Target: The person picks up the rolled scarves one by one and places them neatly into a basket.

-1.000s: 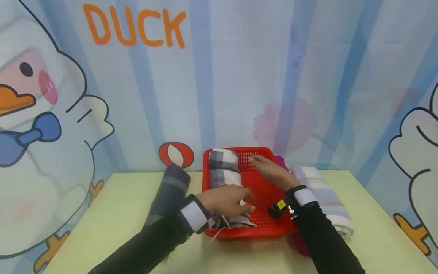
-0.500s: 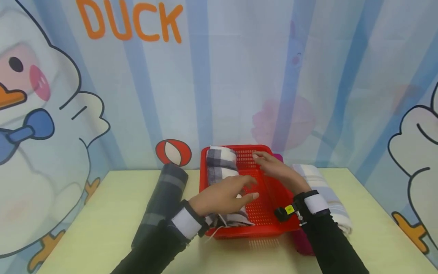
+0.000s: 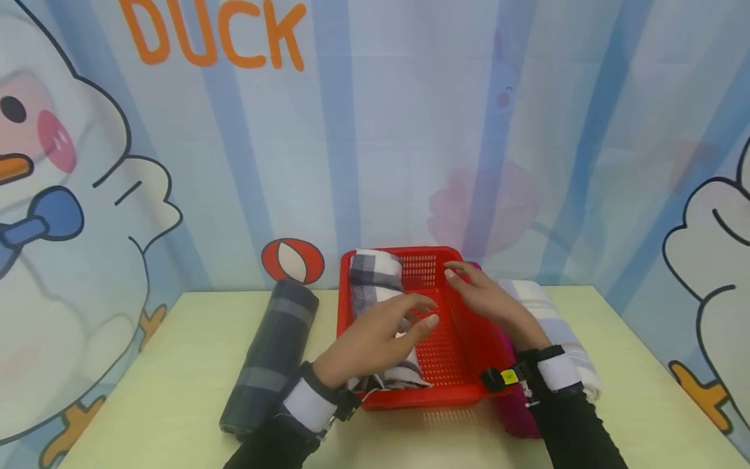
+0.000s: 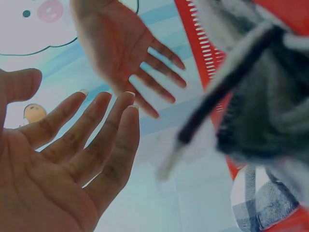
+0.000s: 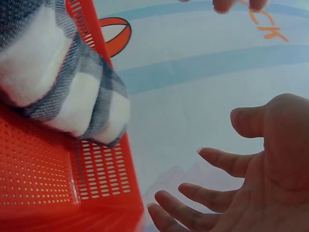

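A red plastic basket (image 3: 448, 394) stands at the middle of the table, and a rolled black-and-white checked scarf (image 3: 375, 277) lies along its left side. Over the basket's left part hovers my left hand (image 3: 375, 339), its fingers relaxed and holding nothing. My right hand (image 3: 489, 299) is raised over the basket's right side with nothing in it. Both palms show with spread fingers in the left wrist view, where a fringe tassel (image 4: 212, 101) of the scarf hangs close to the camera. In the right wrist view the checked roll (image 5: 67, 72) rests against the basket wall (image 5: 104, 169).
A dark grey striped roll (image 3: 272, 358) lies on the table (image 3: 158, 378) left of the basket. To the right are a magenta cloth (image 3: 518, 417), partly hidden by the basket and right arm, and a pale striped folded cloth (image 3: 562, 332). A printed curtain (image 3: 398, 130) hangs behind.
My left hand has lifted away from the checked scarf, its fingers opening out. The right hand has shifted slightly right. The basket and rolls stay in place while the head view moves a little.
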A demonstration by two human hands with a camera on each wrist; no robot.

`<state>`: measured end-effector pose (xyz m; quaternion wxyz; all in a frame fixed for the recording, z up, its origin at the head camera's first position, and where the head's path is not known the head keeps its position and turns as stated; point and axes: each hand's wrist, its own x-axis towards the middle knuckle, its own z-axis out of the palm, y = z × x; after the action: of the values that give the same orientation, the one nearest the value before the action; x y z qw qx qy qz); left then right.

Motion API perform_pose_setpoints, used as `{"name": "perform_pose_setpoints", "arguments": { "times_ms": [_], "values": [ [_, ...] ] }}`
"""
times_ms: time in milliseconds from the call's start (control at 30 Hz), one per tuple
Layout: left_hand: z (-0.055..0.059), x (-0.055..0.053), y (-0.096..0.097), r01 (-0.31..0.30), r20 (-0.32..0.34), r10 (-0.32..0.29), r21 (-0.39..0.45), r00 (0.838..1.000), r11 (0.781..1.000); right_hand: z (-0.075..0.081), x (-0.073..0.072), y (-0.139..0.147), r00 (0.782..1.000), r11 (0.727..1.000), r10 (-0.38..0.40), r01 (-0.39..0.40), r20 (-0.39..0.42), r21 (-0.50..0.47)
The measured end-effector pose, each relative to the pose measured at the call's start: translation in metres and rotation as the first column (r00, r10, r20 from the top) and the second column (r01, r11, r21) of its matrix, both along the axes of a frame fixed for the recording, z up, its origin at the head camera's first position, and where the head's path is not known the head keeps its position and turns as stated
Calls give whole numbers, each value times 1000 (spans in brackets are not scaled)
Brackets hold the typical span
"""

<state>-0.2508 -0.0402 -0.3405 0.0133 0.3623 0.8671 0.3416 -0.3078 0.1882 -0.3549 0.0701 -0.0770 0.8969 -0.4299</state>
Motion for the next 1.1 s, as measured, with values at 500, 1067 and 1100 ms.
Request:
{"name": "perform_pose_setpoints", "arguments": {
  "times_ms": [500, 1067, 1100],
  "values": [
    [2, 10, 2, -26, -1, 27, 117, 1000, 993, -14, 26, 8, 988, 997, 1, -12, -157, -73],
    [-5, 21, 21, -63, 75, 48, 210, 996, 976, -9, 49, 34, 995, 966, -24, -1, -95, -257],
    [-6, 23, 22, -70, 85, 54, 205, 995, 976, -10, 49, 35, 996, 968, -28, 6, -82, -250]
  ]
}}
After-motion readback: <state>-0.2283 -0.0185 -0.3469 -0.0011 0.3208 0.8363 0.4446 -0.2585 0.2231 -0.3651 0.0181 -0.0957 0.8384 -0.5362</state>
